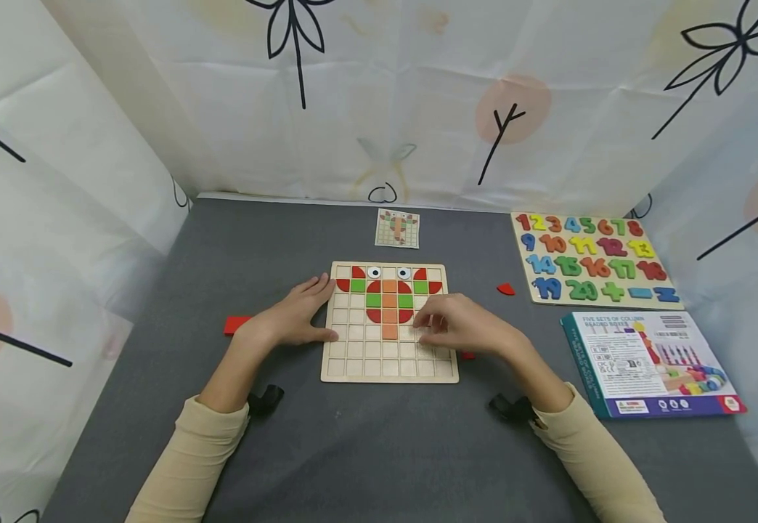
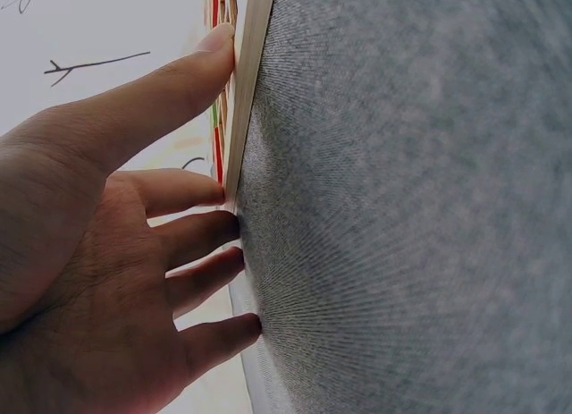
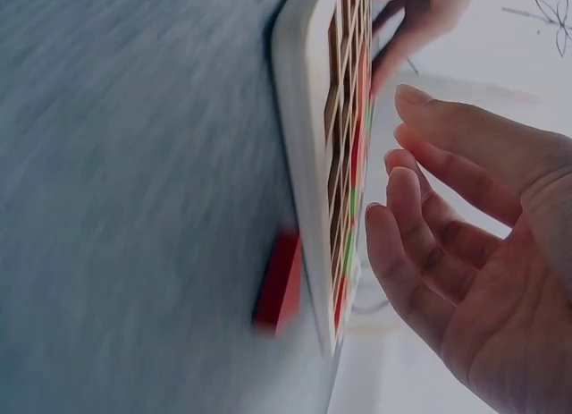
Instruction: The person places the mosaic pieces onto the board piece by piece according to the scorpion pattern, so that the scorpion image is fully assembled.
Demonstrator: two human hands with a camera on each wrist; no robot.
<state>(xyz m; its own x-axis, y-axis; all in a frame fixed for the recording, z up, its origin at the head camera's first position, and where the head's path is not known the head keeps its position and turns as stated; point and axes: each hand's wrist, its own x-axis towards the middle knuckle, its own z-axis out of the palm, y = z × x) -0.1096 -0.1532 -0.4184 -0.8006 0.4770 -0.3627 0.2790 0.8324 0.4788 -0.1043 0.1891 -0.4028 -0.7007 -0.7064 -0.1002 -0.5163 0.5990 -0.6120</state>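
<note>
A pale wooden grid board (image 1: pixel 353 369) lies flat, with red, green and orange pieces and two eye pieces set in its upper cells. My left hand (image 1: pixel 290 316) touches the board's left edge, its fingers spread and straight in the left wrist view. Over the board's right side hovers my right hand (image 1: pixel 467 323), fingers loosely bent; the right wrist view shows nothing between thumb and fingertips. Beside the board's right edge, partly hidden by that hand in the head view, sits a red piece (image 3: pixel 280 284). Behind the board lies a small pattern card (image 1: pixel 397 242).
A red piece (image 1: pixel 236 325) lies left of the board, partly behind the left wrist. Another red piece (image 1: pixel 506 289) with a curved side is at the right. Farther right are a number puzzle board (image 1: pixel 536 250) and a flat box (image 1: pixel 653 363). White cloth (image 1: pixel 235 131) hangs behind the table.
</note>
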